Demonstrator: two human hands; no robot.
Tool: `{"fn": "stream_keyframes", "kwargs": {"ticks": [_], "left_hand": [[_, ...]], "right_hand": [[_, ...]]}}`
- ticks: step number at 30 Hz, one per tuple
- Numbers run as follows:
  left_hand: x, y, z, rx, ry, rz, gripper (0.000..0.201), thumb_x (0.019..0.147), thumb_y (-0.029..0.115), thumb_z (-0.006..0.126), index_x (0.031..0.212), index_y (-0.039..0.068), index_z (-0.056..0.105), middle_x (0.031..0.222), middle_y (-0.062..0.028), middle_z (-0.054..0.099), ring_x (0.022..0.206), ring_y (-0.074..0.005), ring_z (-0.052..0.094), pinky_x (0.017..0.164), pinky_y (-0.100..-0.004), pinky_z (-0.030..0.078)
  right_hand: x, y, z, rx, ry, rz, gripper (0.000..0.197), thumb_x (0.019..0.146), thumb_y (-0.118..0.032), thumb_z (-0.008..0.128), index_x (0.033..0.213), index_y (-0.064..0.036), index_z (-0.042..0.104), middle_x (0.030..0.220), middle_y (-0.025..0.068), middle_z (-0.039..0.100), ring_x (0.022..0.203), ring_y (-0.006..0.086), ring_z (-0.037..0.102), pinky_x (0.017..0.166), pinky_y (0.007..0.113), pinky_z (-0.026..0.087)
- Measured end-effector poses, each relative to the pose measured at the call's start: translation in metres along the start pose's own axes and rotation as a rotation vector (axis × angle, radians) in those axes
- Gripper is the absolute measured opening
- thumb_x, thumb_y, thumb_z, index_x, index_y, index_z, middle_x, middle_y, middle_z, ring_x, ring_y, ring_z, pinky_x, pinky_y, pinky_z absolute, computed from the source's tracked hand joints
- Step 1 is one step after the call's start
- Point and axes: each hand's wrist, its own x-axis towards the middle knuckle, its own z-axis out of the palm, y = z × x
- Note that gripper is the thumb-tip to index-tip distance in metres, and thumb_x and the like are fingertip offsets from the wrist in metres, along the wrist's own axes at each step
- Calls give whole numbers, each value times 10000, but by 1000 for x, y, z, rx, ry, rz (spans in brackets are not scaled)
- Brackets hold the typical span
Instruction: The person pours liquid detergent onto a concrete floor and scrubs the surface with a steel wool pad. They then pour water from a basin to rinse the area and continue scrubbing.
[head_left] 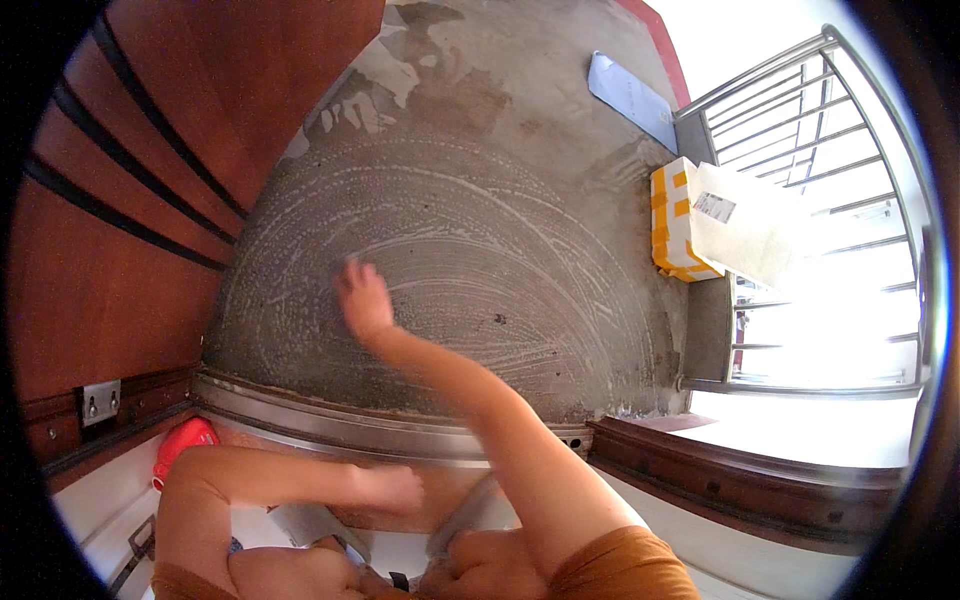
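Note:
My right hand (366, 305) reaches out low over a wet grey floor (470, 270) marked with curved, soapy streaks. Motion blurs its fingers, and a faint dark patch lies at their tips; whether they hold anything I cannot tell. My left hand (395, 490) hangs near my knees, fingers curled in, with nothing visible in them. Just in front of it runs a metal door sill (330, 412).
A reddish-brown door (190, 150) stands swung out on the left. On the right, a white box with yellow tape (672, 220) sits against a metal railing (840, 130). Beyond lies a pale blue board (632, 98). A red object (185, 445) is by my left elbow.

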Motion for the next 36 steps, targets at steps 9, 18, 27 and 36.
{"fn": "stream_keyframes", "kwargs": {"ticks": [9, 18, 27, 36], "left_hand": [[-24, -24, 5, -111, 41, -92, 114, 801, 167, 532, 802, 79, 606, 817, -56, 613, 814, -219, 599, 581, -345, 501], [-26, -32, 3, -167, 85, -88, 107, 791, 172, 538, 796, 90, 606, 821, -49, 612, 806, -214, 594, 621, -338, 490], [-55, -25, 10, -129, 295, -175, 91, 781, 178, 540, 765, 110, 599, 800, -31, 604, 784, -194, 585, 587, -324, 464], [-38, -34, -2, -89, 178, -87, 88, 761, 172, 547, 749, 97, 591, 773, -32, 595, 790, -190, 578, 582, -320, 461]], "right_hand": [[-99, 134, -9, 92, 68, -58, 420, 883, -149, 480, 1302, -136, 466, 1357, 140, 422, 1101, 325, 492, 918, 415, 423], [-230, 335, 18, -162, -24, 1491, 340, 908, -144, 445, 1242, -121, 497, 1246, 206, 480, 1112, 390, 459, 941, 459, 411], [47, 233, 1, -82, 207, 598, 312, 844, -134, 495, 1144, -92, 571, 1170, 179, 538, 1082, 355, 496, 940, 434, 388], [100, -26, 27, 68, 200, -94, 332, 863, -136, 475, 1180, -72, 549, 1284, 156, 457, 1063, 305, 462, 879, 391, 416]]}}
